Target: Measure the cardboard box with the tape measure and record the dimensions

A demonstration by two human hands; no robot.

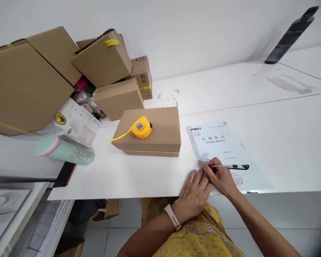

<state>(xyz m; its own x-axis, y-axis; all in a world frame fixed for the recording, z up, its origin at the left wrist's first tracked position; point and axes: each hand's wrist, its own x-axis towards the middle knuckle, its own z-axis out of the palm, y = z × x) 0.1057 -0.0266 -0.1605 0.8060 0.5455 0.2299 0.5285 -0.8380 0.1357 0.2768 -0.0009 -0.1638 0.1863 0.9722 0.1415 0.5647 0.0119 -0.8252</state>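
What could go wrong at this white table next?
The right hand holds a clear pen with black ends over the pale-blue paper report; a slip might leave a mark. The report lies near the front edge of the table, so a brushing arm could drag it. The yellow plastic tape measure rests on the brown cardboard box; a snag on its extended tape could pull it off.

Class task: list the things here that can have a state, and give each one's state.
Clear-and-black pen: gripped in right hand
Light-blue paper report: flat, cover up
Yellow plastic tape measure: strip partly out
Brown cardboard box beneath it: closed
Mint-green cylindrical bottle: lid on
Left hand: palm down
Pink wristband: fastened
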